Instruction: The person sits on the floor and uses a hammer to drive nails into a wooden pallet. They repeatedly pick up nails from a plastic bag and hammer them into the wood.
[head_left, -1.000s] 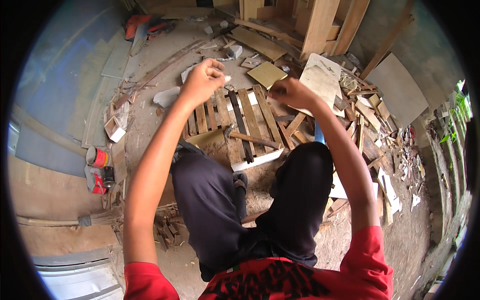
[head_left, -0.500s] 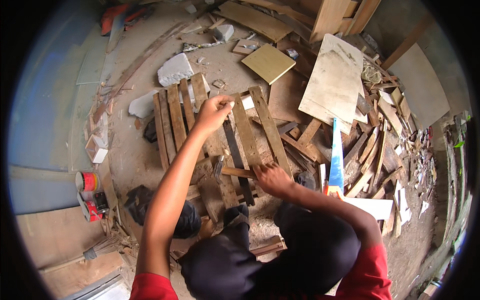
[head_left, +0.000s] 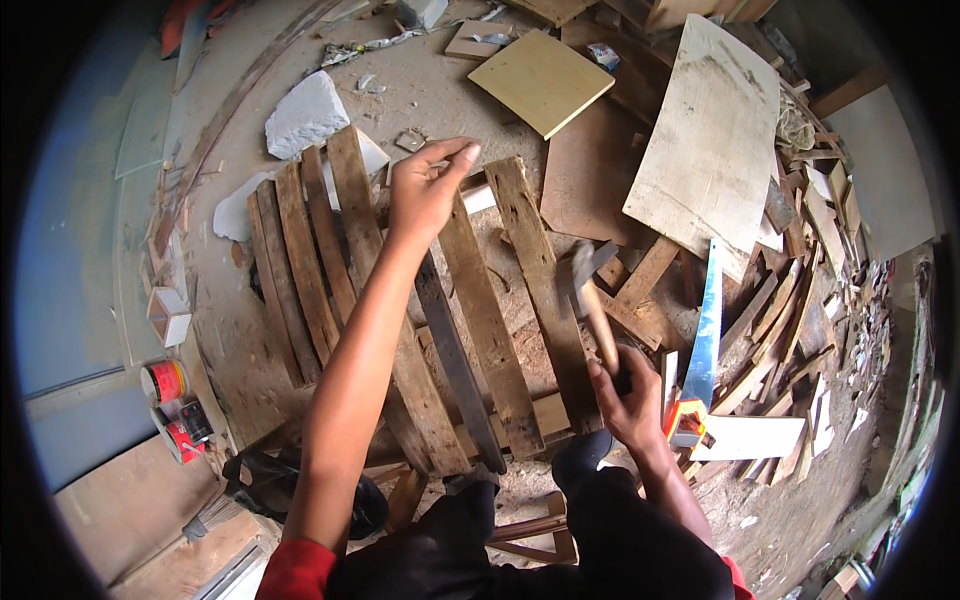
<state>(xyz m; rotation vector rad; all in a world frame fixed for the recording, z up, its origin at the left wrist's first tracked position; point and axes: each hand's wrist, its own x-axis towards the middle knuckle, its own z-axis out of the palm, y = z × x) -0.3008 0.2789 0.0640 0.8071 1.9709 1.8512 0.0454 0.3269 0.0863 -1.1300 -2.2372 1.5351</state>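
A slatted wooden frame (head_left: pixel 497 325), made of worn brown boards, lies in front of my legs. Over the far end of its middle slats is my left hand (head_left: pixel 428 192), with thumb and index finger pinched together. Whatever might be between those fingertips is too small to make out. My right hand (head_left: pixel 632 400) is wrapped around the wooden handle of a hammer (head_left: pixel 598 325) beside the frame's right slat. The hammer's metal head points away from me and is slightly blurred. A darker, narrow slat (head_left: pixel 455 360) runs between the wider boards.
To the right, a handsaw (head_left: pixel 706 335) with an orange handle lies near scrap wood (head_left: pixel 775 330). A pale panel (head_left: pixel 705 140) and a yellowish square board (head_left: pixel 541 82) lie beyond. White foam chunks (head_left: pixel 307 113) are at far left; red cans (head_left: pixel 165 380) stand at left.
My right hand has swung the hammer from over the middle slats to the frame's right side, its head now pointing away. The left hand stays at the far end. The view has shifted.
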